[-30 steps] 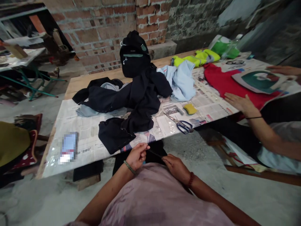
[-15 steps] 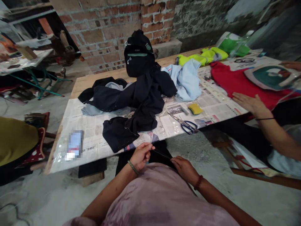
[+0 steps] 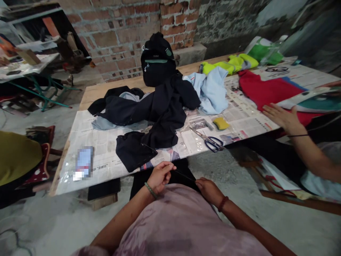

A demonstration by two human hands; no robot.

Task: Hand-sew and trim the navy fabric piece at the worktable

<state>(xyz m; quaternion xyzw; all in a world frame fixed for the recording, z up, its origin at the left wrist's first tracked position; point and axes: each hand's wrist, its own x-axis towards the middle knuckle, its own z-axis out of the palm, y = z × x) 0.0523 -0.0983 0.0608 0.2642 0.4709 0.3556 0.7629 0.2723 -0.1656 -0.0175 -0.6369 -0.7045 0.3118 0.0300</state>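
Over my lap, a thin thread (image 3: pixel 185 174) runs taut between my two hands. My left hand (image 3: pixel 161 176), with a green bracelet at the wrist, pinches one end between thumb and forefinger. Lower and to the right, my right hand (image 3: pixel 210 190) is closed on the other part of it; whether a needle is there is too small to tell. Dark cloth (image 3: pixel 137 151) with pale stitches along its edge lies on the table just beyond my left hand. Blue-handled scissors (image 3: pixel 213 143) rest at the table's near edge, beside a yellow sponge (image 3: pixel 221 123).
Newspaper under clear plastic covers the table (image 3: pixel 103 156). On it are a phone (image 3: pixel 83 163), a black backpack (image 3: pixel 158 65), light blue cloth (image 3: pixel 210 90) and a neon yellow garment (image 3: pixel 229 64). At right a co-worker's hand (image 3: pixel 282 117) rests by red cloth (image 3: pixel 269 89) and an iron (image 3: pixel 317 101).
My hands stay almost where they were, the thread still stretched between them. The co-worker's iron has moved nearer and lower on the red cloth, baring a blue edge behind it.
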